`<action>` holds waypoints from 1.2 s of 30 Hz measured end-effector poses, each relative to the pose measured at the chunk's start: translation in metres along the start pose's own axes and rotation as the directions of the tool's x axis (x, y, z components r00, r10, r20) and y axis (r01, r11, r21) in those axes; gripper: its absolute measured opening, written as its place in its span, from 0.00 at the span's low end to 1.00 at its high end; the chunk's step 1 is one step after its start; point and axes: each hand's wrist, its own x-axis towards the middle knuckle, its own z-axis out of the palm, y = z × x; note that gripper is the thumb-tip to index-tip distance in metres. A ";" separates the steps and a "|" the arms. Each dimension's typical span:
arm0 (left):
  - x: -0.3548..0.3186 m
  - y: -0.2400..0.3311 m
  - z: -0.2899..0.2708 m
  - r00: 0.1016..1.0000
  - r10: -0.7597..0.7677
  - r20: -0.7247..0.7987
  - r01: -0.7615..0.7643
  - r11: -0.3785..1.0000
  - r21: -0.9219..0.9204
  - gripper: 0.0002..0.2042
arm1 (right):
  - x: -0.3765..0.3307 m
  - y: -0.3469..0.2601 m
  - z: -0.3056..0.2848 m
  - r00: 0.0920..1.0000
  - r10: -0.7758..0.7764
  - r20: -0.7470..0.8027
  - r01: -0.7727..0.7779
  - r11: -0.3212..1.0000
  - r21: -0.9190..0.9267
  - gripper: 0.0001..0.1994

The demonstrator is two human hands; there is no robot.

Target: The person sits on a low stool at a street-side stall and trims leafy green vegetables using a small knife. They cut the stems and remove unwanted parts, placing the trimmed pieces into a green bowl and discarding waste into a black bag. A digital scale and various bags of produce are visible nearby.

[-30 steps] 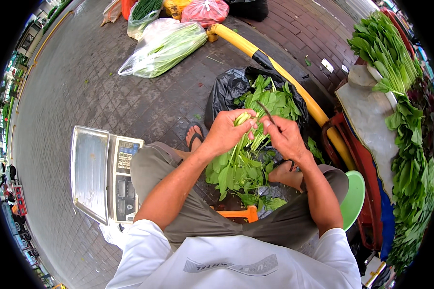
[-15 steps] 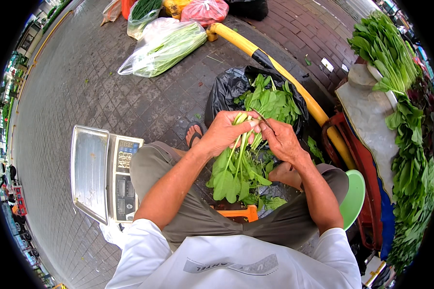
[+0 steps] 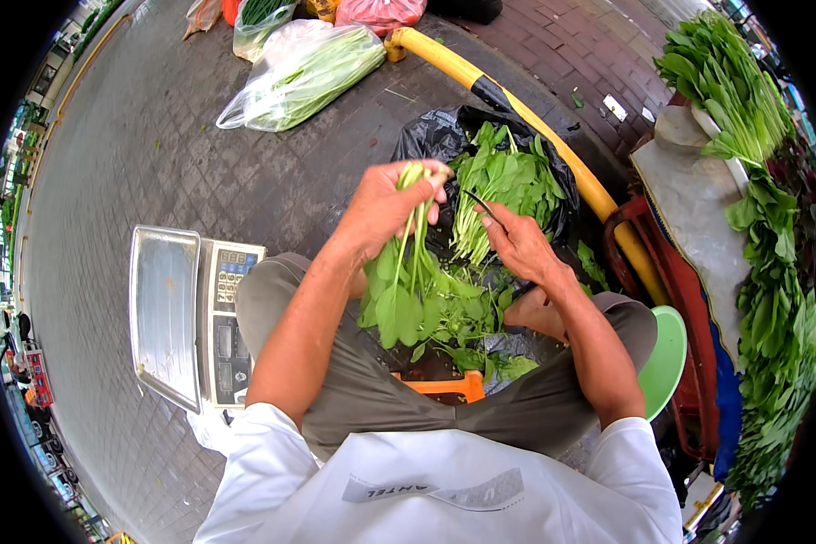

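My left hand point(image 3: 379, 207) is closed around a small bunch of leafy greens point(image 3: 397, 313), stems upward and leaves hanging down over the ground between my legs. A thin dark blade, apparently a small knife point(image 3: 480, 205), points up and left from my right hand point(image 3: 524, 249), whose fingers are wrapped round its lower end. The blade is apart from the bunch. Just beyond my right hand, more leafy greens point(image 3: 512, 181) lie in an opened black plastic bag point(image 3: 426, 136), their pale stems toward me. Loose leaves and trimmings point(image 3: 467, 317) are scattered below my hands.
At my left stands a weighing scale point(image 3: 230, 317) with a metal pan. A yellow pipe rail point(image 3: 598, 195) curves past the black bag. Clear-bagged vegetables point(image 3: 313, 77) lie ahead. To the right are a green plastic rim point(image 3: 666, 363), a red crate point(image 3: 694, 399) and stacked greens point(image 3: 780, 354).
My hands have separated. The left has moved up and left with its bunch, while the right has drawn the knife away from the stems. More greens in the black bag now show.
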 end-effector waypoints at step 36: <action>0.002 0.026 -0.005 0.952 0.197 -0.234 -0.163 0.974 0.157 0.10 | 0.024 0.162 0.121 0.926 0.069 0.370 0.249 0.626 -0.739 0.08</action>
